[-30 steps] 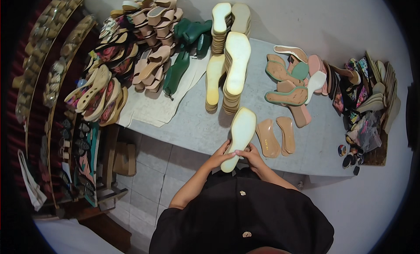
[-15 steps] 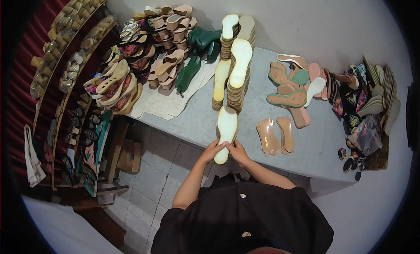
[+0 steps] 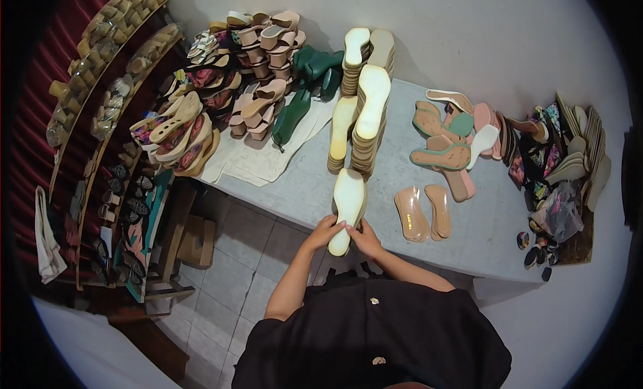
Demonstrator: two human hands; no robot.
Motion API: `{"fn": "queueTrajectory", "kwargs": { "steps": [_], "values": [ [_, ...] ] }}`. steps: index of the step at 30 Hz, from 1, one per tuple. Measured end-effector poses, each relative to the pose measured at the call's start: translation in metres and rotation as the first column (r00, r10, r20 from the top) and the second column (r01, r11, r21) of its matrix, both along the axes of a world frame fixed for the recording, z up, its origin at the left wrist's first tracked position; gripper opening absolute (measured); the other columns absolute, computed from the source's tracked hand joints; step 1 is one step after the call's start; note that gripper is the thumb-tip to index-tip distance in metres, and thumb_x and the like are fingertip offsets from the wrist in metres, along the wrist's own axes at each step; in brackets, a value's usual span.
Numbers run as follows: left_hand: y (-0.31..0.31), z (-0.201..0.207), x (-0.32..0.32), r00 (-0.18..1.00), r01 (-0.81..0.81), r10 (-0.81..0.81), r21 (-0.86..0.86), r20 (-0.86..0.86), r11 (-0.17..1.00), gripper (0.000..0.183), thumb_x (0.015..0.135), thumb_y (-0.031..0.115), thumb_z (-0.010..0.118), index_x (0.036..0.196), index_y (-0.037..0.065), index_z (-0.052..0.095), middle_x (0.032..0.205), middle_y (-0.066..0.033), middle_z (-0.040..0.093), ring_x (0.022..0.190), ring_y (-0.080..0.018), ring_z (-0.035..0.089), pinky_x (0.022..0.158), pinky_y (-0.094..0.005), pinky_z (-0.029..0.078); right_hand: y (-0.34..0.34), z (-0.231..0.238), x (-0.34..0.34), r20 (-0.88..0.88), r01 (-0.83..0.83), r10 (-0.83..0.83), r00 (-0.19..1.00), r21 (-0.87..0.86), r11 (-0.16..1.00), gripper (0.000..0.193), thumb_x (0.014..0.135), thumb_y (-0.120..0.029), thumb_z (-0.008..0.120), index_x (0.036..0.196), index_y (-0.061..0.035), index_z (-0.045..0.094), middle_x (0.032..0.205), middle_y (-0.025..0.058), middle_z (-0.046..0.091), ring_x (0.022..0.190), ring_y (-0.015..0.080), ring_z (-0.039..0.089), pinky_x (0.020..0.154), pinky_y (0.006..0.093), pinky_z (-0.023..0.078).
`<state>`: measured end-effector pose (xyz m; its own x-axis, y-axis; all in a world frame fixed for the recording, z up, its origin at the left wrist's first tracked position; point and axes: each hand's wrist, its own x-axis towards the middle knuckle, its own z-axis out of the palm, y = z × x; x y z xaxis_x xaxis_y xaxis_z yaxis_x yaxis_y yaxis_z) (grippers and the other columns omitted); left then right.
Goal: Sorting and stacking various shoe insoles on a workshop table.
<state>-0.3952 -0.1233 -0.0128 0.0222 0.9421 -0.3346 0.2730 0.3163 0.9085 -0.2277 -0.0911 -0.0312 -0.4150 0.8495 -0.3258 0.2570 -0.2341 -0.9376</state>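
Note:
A stack of pale cream shoe insoles [image 3: 349,200] lies lengthwise in front of me, its narrow end over the table's near edge. My left hand [image 3: 324,232] is closed on the left side of that narrow end. From the right, my right hand [image 3: 365,240] grips the same stack, with its thumb on the top face. The fingers beneath are hidden. Just beyond the far, wide end stand taller insole stacks, one bright cream [image 3: 373,104] and one yellowish [image 3: 343,131]. Farther back are another pale stack [image 3: 356,39] and a greyish one [image 3: 382,48].
Finished beige sandals [image 3: 266,97] and green shoe lasts [image 3: 292,117] crowd the table's back left. Tan insoles [image 3: 412,218] lie to the right, below loose pink and green-edged soles [image 3: 439,154]. A bag and stacked soles [image 3: 566,205] fill the far right; a shoe rack [image 3: 100,144] stands left.
The view has shifted a little, so everything sits slightly lower in the picture. Both hands keep their hold on the insole stack, which has hardly moved relative to the table.

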Motion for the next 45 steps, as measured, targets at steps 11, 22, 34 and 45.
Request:
{"fn": "queueTrajectory", "kwargs": {
  "steps": [11,22,34,45],
  "values": [
    [0.004,-0.005,0.003,0.997,-0.005,0.005,-0.004,0.073,1.0,0.049,0.089,0.026,0.053,0.126,-0.004,0.041,0.122,-0.0168,0.045,0.111,-0.0215,0.045,0.094,-0.03,0.035,-0.003,0.001,0.012,0.254,-0.027,0.059,0.965,-0.129,0.991,0.073,0.083,-0.032,0.06,0.132,0.0078,0.024,0.109,0.0152,0.054,0.101,0.0191,0.051,0.088,0.0306,0.039],
    [0.027,0.033,0.008,0.977,0.022,-0.024,0.012,0.21,1.0,0.071,0.092,0.017,0.045,0.14,-0.002,-0.004,0.146,-0.0196,0.012,0.133,-0.0249,0.02,0.104,-0.0282,0.022,0.032,-0.026,0.011,-0.175,0.048,-0.055,0.983,-0.045,0.998,0.066,0.087,-0.029,0.048,0.138,0.0024,0.021,0.13,0.0277,0.035,0.124,0.0356,0.033,0.103,0.0369,0.025],
    [0.042,0.039,-0.019,0.948,-0.305,0.269,0.25,0.169,0.919,0.056,0.087,0.015,0.052,0.134,-0.004,0.028,0.131,-0.0209,0.039,0.122,-0.0256,0.038,0.101,-0.0331,0.029,0.034,0.007,0.053,-0.075,0.332,-0.331,0.94,-0.004,0.943,0.06,0.083,-0.025,0.057,0.132,0.0004,0.034,0.123,0.0253,0.043,0.1,0.0273,0.052,0.092,0.0351,0.038],
    [0.088,0.137,0.132,0.944,-0.329,0.224,0.642,0.242,0.692,0.025,0.083,0.004,0.051,0.108,0.0,0.049,0.083,-0.0046,0.049,0.077,-0.012,0.048,0.075,-0.0261,0.04,0.049,0.029,0.193,-0.04,0.632,-0.634,0.772,-0.056,0.773,0.036,0.077,-0.012,0.055,0.111,-0.0009,0.052,0.102,0.0112,0.057,0.078,0.0164,0.056,0.071,0.0278,0.045]
  ]
}}
